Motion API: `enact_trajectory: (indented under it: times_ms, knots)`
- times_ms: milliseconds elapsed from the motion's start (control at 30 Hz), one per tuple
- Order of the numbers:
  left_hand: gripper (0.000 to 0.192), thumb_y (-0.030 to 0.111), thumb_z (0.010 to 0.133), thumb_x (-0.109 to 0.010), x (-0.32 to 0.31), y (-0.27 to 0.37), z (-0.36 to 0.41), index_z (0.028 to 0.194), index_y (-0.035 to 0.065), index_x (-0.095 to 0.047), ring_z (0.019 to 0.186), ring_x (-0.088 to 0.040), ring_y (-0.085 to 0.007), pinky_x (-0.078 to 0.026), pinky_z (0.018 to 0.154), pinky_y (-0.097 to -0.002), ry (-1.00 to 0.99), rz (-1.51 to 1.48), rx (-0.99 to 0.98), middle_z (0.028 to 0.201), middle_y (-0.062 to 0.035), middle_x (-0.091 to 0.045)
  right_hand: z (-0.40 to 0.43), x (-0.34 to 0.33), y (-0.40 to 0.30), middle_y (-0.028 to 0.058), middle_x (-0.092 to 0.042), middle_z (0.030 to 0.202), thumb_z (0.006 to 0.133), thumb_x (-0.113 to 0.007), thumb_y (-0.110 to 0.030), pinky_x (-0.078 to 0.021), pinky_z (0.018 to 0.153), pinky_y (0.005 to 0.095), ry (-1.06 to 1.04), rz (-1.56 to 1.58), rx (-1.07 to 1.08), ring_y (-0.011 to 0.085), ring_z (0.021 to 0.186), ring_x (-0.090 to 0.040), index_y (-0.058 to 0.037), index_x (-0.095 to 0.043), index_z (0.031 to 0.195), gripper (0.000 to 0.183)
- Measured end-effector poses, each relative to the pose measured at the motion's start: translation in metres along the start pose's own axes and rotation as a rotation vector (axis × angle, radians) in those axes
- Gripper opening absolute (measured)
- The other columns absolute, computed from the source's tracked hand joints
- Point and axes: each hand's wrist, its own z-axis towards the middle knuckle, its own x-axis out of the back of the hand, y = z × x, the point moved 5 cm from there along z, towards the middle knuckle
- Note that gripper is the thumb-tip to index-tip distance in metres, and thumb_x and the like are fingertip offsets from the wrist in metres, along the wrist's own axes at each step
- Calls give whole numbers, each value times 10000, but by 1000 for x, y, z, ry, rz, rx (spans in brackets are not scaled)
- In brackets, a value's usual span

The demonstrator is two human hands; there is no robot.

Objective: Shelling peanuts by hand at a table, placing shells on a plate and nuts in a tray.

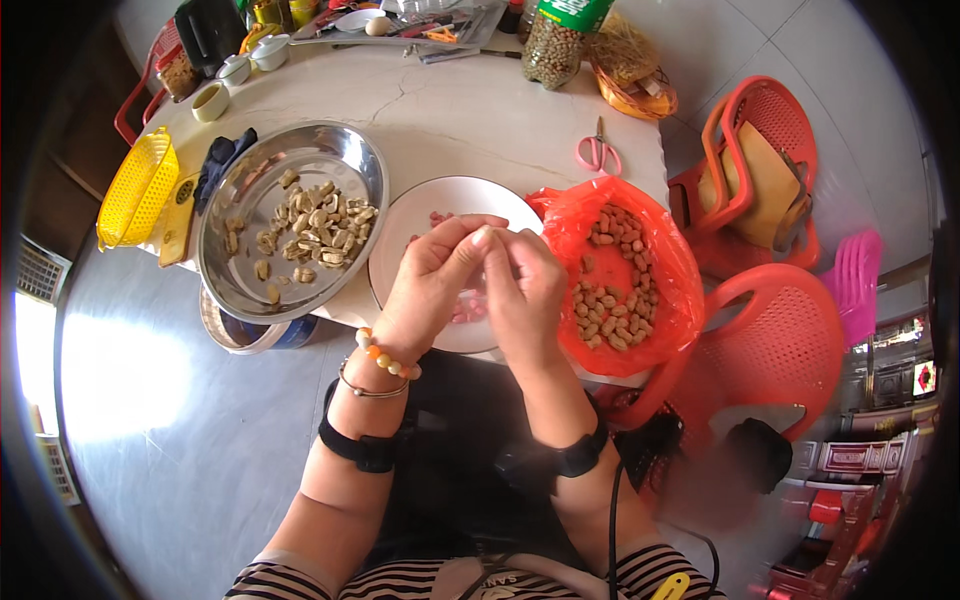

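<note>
Both hands meet fingertip to fingertip above a white plate [420, 196] with a dark rim. My left hand [442, 262] has its thumb and fingers pinched together, against the pinched fingers of my right hand [525, 281]. Whatever may lie between the fingertips is hidden. Pink shelled peanuts [469, 309] lie on the plate, partly covered by the hands. To the left, a stainless steel basin [251, 281] holds a heap of cracked peanut shells [322, 225]. A red plastic bag [679, 300] stands open on the right, with unshelled peanuts [615, 315] inside.
Pink-handled scissors [598, 154] lie behind the bag. A yellow plastic basket [139, 191] and a dark cloth [223, 166] sit left of the basin. A bottle of dried beans [553, 56] and a wicker basket [637, 101] stand at the back. A red plastic chair [780, 330] is at the right.
</note>
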Motion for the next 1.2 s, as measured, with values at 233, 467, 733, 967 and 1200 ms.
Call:
enact_trajectory:
  times_ms: [233,467,733,967,1200]
  knots:
    - [303,265,980,-452,3,-5,3,1115,11,-551,739,-550,-40,-454,603,-171,110,66,-40,892,-18,-606,0,-1,3,125,-602,727,893,-577,-143,-456,578,312,53,38,-30,237,631,-589,22,-641,882,178]
    - [253,265,992,-425,4,-17,8,994,47,-552,646,-485,-11,-387,526,-155,78,1,-69,774,28,-554,-2,-3,6,136,-642,776,899,-577,-142,-474,627,288,42,59,-91,207,688,-620,30,-656,948,196]
    - [262,206,982,-434,4,-17,3,873,13,-573,644,-449,-55,-392,544,-228,286,60,-159,705,12,-530,-5,-16,8,152,-654,848,921,-544,-129,-484,725,292,40,190,-141,206,782,-624,53,-633,983,212]
    - [258,181,974,-435,8,-22,5,878,-2,-590,628,-488,-79,-424,564,-240,366,116,-212,674,-31,-558,-6,-21,13,154,-658,845,924,-531,-125,-485,755,297,83,206,-146,220,785,-630,49,-634,970,207]
    - [291,210,982,-434,10,-29,9,874,-6,-596,616,-478,-71,-411,547,-225,405,-30,-222,678,-9,-555,-5,-21,16,140,-654,862,924,-530,-130,-486,745,296,21,164,-62,208,777,-626,36,-632,975,201]
